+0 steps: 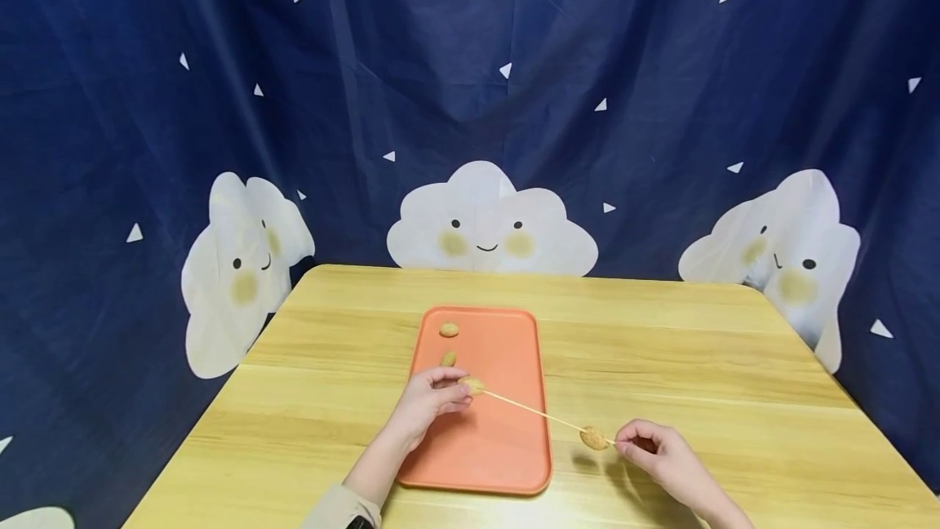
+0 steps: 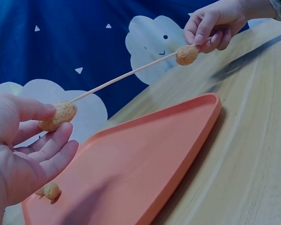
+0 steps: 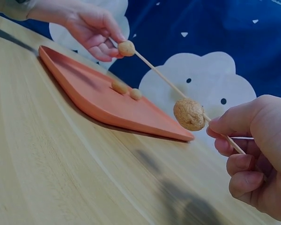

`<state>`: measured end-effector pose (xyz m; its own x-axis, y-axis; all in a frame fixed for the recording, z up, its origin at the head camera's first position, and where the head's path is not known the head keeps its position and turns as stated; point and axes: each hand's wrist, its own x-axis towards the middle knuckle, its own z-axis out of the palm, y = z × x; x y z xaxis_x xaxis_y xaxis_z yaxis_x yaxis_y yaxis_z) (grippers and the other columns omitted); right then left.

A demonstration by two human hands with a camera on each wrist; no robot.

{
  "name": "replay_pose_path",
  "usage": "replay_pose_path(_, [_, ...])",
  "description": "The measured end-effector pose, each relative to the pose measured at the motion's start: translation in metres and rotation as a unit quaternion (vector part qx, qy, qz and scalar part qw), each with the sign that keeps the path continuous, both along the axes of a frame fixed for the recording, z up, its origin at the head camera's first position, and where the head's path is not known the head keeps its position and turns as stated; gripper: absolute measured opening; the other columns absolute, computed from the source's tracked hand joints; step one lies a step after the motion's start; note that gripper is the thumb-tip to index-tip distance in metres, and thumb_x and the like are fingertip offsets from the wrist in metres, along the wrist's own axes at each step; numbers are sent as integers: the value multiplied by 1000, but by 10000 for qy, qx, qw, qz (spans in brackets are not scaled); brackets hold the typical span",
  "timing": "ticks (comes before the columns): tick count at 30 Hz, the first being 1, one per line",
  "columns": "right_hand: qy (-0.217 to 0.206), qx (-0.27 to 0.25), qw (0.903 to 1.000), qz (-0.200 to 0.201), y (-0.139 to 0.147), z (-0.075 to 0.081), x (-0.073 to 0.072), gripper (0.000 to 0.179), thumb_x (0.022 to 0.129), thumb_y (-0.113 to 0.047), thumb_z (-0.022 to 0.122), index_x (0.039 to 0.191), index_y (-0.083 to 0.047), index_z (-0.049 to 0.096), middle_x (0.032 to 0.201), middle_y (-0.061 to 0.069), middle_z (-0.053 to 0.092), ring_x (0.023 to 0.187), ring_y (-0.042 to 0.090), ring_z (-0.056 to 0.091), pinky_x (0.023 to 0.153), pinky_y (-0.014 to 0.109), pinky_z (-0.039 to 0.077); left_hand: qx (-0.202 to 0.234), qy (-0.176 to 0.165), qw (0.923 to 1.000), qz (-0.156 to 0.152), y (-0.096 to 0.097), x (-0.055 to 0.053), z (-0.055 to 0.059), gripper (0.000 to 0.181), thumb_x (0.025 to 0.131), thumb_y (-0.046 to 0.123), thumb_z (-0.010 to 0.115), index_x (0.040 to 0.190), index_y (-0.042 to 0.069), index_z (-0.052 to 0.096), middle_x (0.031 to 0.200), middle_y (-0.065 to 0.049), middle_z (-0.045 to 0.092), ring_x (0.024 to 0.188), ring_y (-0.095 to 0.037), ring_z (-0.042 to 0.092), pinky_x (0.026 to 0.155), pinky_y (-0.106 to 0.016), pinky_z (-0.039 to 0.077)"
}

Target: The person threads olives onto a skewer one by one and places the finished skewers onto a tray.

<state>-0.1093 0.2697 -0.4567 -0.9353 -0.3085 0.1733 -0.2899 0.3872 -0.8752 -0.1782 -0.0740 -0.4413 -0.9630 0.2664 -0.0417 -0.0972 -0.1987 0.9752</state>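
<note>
My right hand (image 1: 664, 457) pinches a thin wooden skewer (image 1: 532, 410) near one end, with the thumb and fingertips around the stick. Just ahead of those fingers, a wrinkled golden-brown food ball (image 3: 189, 114) is threaded on the skewer. My left hand (image 1: 428, 408) holds a second wrinkled ball (image 2: 59, 116) between thumb and fingers, and the skewer's far tip meets it. The skewer slants between both hands, raised above the orange tray (image 1: 499, 451) and the table. Two more balls lie on the tray, one farther back (image 1: 449, 330) and one (image 1: 449, 358) close beyond the left hand.
The tray lies lengthwise on a light wooden table (image 1: 646, 349), with a low raised rim. A dark blue curtain (image 1: 470, 47) with white clouds and triangles hangs behind the table and along its sides. The hands cast shadows on tray and tabletop.
</note>
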Motion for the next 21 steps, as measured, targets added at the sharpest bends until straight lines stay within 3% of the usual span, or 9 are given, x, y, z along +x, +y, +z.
replay_pose_path(8, [-50,-67,9999,-148,-4,1,1,4,88,-5,60,87,-1,62,72,6,56,58,3,42,44,26,38,-70,204,9998,42,5,2,2,33,81,-7,63,108,-23,52,85,-10,64,70,-15,65,70,-29,56])
replay_pose_path(21, [531,-215,9982,-200,-4,2,-1,4,85,2,61,83,-2,62,73,11,57,59,2,44,44,26,38,-148,601,9981,-54,8,5,6,33,79,-13,63,107,-26,51,87,-13,64,76,-16,66,74,-34,55])
